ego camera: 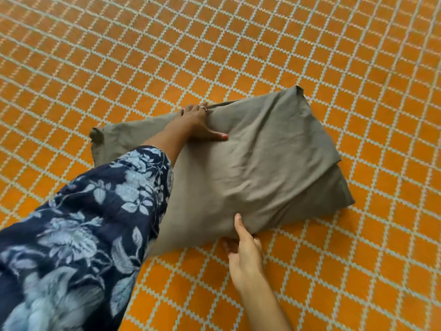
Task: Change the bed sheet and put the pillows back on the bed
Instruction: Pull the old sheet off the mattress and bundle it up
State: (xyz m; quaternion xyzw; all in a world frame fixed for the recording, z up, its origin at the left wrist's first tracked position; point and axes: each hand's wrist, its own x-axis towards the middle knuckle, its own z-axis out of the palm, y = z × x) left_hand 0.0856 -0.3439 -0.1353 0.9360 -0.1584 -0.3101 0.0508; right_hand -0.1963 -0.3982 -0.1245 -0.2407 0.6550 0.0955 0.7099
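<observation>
A grey-brown pillow (pixel 274 158) lies on the orange bed sheet (pixel 358 56) with its white grid pattern, loose case fabric bunched at its right end. My left hand (pixel 198 123) grips the pillow's far edge: the fingers curl over that edge and the thumb lies flat on top. My right hand (pixel 245 254) holds the near edge, thumb on the top face and fingers tucked underneath. A dark blue floral sleeve covers my left forearm and hides the pillow's near left corner.
The orange sheet fills the whole view on every side of the pillow and looks smooth. No bed edge, second pillow or other object shows.
</observation>
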